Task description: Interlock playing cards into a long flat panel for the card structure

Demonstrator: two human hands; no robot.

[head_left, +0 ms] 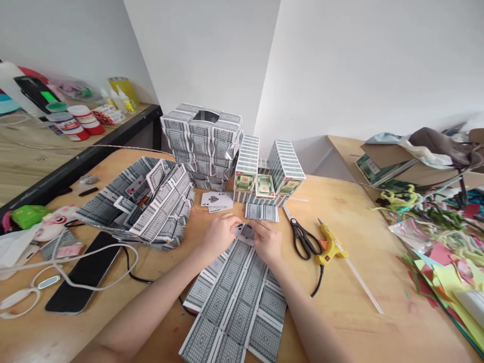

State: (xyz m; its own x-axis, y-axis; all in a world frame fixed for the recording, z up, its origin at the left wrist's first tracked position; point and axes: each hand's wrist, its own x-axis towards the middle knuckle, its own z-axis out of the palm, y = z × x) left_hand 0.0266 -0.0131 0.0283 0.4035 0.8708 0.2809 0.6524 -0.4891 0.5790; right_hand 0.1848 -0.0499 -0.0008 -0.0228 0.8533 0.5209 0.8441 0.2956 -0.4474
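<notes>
A long panel of joined playing cards, patterned backs up, lies in front of me on the wooden table. At its far end my left hand pinches the left side of a small card piece, fingers closed. The fingers of my right hand are closed on the same piece's right side. Just beyond my hands is a strip of patterned cards, and to its left lie loose face-up cards with a spade showing. What my fingertips cover is hidden.
Behind stand a box made of cards and stacked card packs. An open card-built container and a phone are at left. Black scissors and a yellow glue gun lie right, near colourful scraps.
</notes>
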